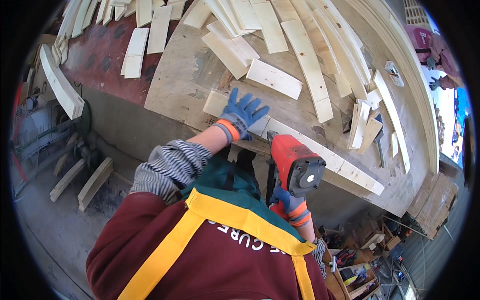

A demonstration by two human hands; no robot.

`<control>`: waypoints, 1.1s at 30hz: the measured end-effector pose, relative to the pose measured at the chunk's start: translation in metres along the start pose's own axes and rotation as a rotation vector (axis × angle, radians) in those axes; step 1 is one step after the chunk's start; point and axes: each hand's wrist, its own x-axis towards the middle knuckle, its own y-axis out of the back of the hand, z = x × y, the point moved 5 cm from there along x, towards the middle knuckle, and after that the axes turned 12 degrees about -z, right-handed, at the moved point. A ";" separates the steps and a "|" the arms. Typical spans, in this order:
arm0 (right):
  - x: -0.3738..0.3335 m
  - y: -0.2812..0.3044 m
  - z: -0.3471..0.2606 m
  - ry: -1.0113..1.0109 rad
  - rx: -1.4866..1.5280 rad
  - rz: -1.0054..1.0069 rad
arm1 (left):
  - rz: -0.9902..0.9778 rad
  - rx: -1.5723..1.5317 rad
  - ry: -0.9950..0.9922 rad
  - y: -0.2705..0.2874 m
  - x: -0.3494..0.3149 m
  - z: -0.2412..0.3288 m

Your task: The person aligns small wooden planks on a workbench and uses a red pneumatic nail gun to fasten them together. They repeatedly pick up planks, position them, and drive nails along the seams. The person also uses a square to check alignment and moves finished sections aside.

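Boards (82, 185): left, dim.
Left hand (242, 116): spread wide, empty, covering part of wood strip (347, 169) along edge of table (172, 90).
Nail gun (287, 157): nose at strip, blocks view.
Right hand (292, 204): wrapped round gun, mostly hidden.
Co-worker (436, 52): cut off, right.

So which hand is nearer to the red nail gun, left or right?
Right: the right hand grips the red nail gun by its handle. The left hand is spread over a pale board, left of the gun's nose.
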 end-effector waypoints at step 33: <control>0.061 -0.038 -0.017 0.300 -0.633 -0.175 | -0.026 -0.132 -0.128 -0.035 0.004 -0.072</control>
